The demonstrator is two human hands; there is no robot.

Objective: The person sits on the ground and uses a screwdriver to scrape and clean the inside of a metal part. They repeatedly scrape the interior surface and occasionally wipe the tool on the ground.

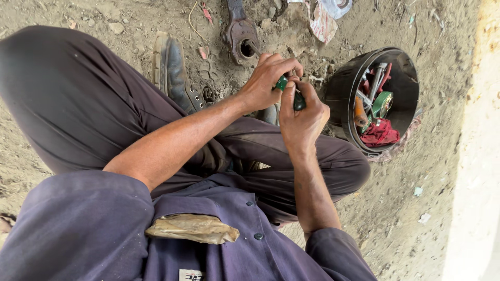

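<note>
Head view: a person crouches on sandy ground, both hands meeting above the knees.
Left hand (265,83): fingers curled down over the top end of a small green tool (283,83), thumb and fingertips pinched on it.
Right hand (303,118): fist wrapped tight about the tool's dark lower handle (299,102), thumb side up, just under the left hand and touching it.
Small green tool: a short piece, bright green where it shows between the fingers, passing into a black glossy grip below; most of it is hidden by the two hands, so its full shape cannot be told. It sits in the air between the hands, above the person's trouser leg.
Black round tub (344,88): stands on the ground near the right hand, holding a red cloth (381,133), a green round part and metal tools.
Rusty metal piece (240,36): lies in the dirt beyond the left hand, a hole in its broad end.
Black shoe (174,70): beside the left forearm.
</note>
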